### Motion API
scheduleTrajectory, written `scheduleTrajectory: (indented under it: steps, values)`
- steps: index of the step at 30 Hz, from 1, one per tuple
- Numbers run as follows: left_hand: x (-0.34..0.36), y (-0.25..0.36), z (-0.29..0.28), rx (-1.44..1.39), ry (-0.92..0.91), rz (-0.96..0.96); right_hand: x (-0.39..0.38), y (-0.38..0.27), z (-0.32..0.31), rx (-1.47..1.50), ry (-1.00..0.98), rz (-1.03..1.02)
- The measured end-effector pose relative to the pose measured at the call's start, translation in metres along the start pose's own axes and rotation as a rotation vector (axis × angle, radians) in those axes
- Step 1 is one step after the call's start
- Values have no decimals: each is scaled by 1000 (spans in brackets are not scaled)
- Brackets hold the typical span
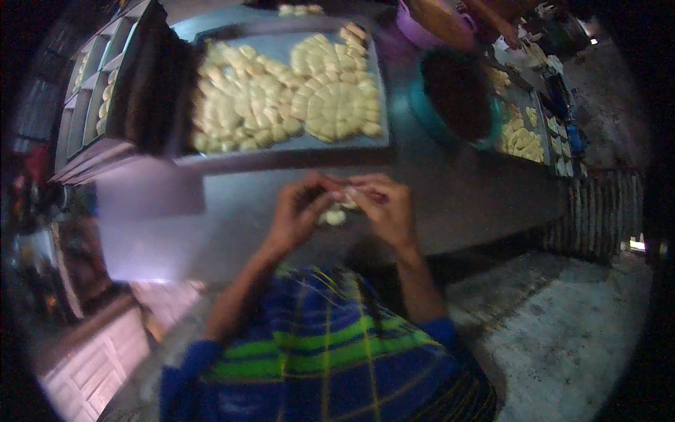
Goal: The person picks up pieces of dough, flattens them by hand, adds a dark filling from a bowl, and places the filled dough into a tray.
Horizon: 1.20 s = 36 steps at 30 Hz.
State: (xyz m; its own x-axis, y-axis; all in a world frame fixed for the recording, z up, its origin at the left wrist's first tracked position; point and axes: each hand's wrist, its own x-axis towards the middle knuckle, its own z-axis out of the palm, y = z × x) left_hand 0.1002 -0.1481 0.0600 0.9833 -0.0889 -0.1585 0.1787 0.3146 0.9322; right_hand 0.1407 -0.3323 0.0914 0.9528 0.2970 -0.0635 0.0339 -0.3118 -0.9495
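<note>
Over the near part of the metal table (239, 204), my left hand (301, 211) and my right hand (388, 211) meet at the fingertips. Their fingers pinch a small pale dough piece (348, 199) between them, mostly covered by the fingers. Just below the fingers, a few more small dough pieces (334, 216) lie on the tabletop. Beyond my hands is a large tray (281, 159), crowded with pale shaped dough pieces (246, 102), some set in round flower-like groups.
A teal basin (420, 105) with a dark filling stands right of the tray. Behind it, another person's arm (496, 21) reaches near a purple basin (415, 32). More dough pieces (522, 144) lie at far right. A compartmented rack (88, 95) stands at left.
</note>
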Motion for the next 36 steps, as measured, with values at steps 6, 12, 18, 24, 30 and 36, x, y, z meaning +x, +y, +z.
scheduleTrajectory:
  steps: [6, 12, 18, 24, 30, 36]
  values:
    - [4, -11, 7, -244, -132, -91, -3, 1, -10, 149, 1, 143]
    - [11, -17, 3, -362, -138, -33, -15, 38, -30, -130, -217, 112]
    - [11, -15, -38, -324, 102, 27, -33, 116, -9, -661, -157, -328]
    - [-8, -17, -66, -293, 235, -19, -43, 128, 0, -675, -19, -534]
    - [-12, -26, -69, -333, 261, -24, 69, 111, -37, -988, 175, -520]
    - [-16, -16, -75, -354, 295, 44, 173, 119, -46, -1348, -120, -608]
